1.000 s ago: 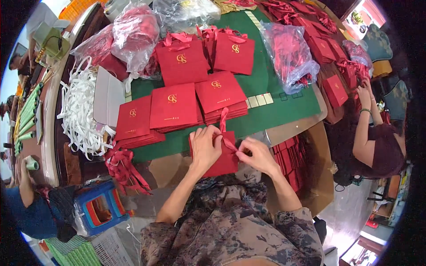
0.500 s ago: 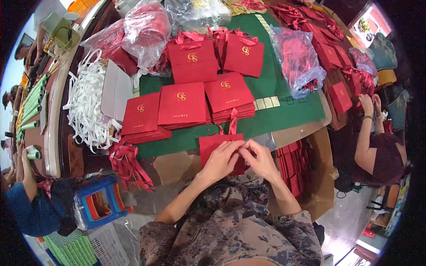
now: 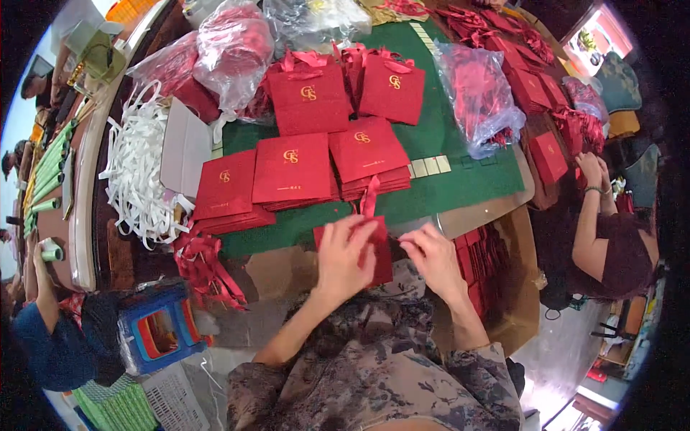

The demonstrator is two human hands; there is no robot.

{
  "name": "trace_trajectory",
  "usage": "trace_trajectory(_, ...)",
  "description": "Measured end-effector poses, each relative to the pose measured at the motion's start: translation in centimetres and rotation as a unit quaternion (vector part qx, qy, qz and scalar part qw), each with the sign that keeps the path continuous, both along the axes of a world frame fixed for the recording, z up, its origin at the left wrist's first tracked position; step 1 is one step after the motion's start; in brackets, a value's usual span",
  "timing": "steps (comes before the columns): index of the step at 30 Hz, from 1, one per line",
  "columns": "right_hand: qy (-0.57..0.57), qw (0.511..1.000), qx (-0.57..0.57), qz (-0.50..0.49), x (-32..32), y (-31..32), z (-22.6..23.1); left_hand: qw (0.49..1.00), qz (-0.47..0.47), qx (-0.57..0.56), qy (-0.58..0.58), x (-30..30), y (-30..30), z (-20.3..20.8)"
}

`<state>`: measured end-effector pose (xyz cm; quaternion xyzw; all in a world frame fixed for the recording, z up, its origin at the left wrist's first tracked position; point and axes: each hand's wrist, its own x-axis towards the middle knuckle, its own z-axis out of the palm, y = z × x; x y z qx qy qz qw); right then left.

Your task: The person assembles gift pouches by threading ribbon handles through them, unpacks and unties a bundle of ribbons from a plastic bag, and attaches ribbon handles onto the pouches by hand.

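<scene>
A small red paper gift bag (image 3: 381, 251) with a red ribbon handle (image 3: 370, 197) is in front of me at the table's near edge. Across its front lies my left hand (image 3: 345, 258), fingers apart and slightly blurred, hiding much of the bag. Just right of the bag, my right hand (image 3: 437, 266) is raised with thumb and forefinger pinched together. Whatever may be between those fingertips is too small to make out. Beyond my hands, flat red bags lie in stacks, including a left stack (image 3: 224, 187), a middle stack (image 3: 293, 169) and a right stack (image 3: 368, 151).
Finished-looking bags with ribbons (image 3: 309, 97) stand farther back on the green mat (image 3: 467, 190). White ribbons (image 3: 140, 172) spill beside an open box (image 3: 183, 147) at left. Red ribbons (image 3: 208, 269) hang over the near edge. A carton of red bags (image 3: 481, 266) sits at right.
My hands have moved apart: the left shifted left with its fingers spreading, the right moved slightly right, off the bag. The bag's ribbon handle remains upright.
</scene>
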<state>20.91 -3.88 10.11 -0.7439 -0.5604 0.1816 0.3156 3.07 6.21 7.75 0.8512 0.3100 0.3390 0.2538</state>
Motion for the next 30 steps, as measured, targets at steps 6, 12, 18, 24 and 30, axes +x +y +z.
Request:
trace_trajectory(6,0.162,0.987,-0.007,-0.002,-1.5,1.7,1.1,0.980,-0.069,-0.172,-0.077,1.0,-1.6,-1.6)
trace_trajectory(12,0.367,0.929,-0.050,0.014,-0.6,1.1,-0.2,0.831,-0.121,-0.499,-0.214,0.1,-1.5,-3.7)
trace_trajectory(18,0.306,0.949,0.036,0.060,-2.3,1.4,-1.0,0.810,-0.064,-0.531,-0.242,-0.4,-1.9,-3.6)
trace_trajectory(24,0.224,0.974,0.023,0.028,-3.6,2.4,0.2,0.981,0.088,-0.161,-0.055,-4.4,1.8,-2.1)
trace_trajectory(30,0.080,0.991,0.084,0.067,-5.6,4.2,-2.2,0.991,0.083,-0.055,0.088,-5.5,4.1,-3.0)
